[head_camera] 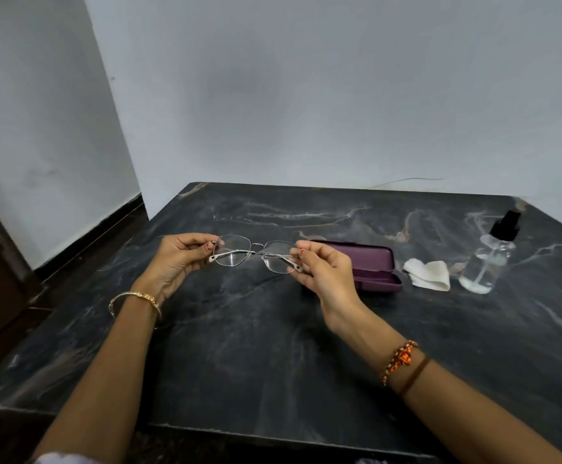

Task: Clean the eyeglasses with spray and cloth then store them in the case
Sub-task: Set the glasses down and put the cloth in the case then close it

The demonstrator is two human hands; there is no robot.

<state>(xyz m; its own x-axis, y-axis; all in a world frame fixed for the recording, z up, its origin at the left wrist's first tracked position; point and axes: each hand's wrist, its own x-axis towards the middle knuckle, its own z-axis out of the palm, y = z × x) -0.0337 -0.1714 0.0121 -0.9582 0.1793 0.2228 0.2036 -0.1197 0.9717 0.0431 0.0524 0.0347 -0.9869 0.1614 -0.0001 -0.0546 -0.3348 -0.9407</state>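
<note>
Holding a pair of thin metal-framed eyeglasses (257,254) above a dark marbled table (272,346), a person grips the frame at both ends, lenses facing roughly toward the camera and the temple arms folded behind them. The left hand (175,259) pinches the left end of the frame between thumb and fingertips, its other fingers curled in; the right hand (323,266) pinches the opposite end in the same way, palm turned toward the wearer. The eyeglasses hang between the two hands, lifted clear of the table. Just behind and beside the right hand lies an open purple case (373,266), flat on the table. To the right of the case rests a crumpled white cloth (428,274), and farther right again stands a clear spray bottle (489,259) with a black cap, near the table's far right corner. A gold bangle (135,301) circles the left wrist; an orange beaded band (401,361) circles the right. Pale walls meet behind the table.
</note>
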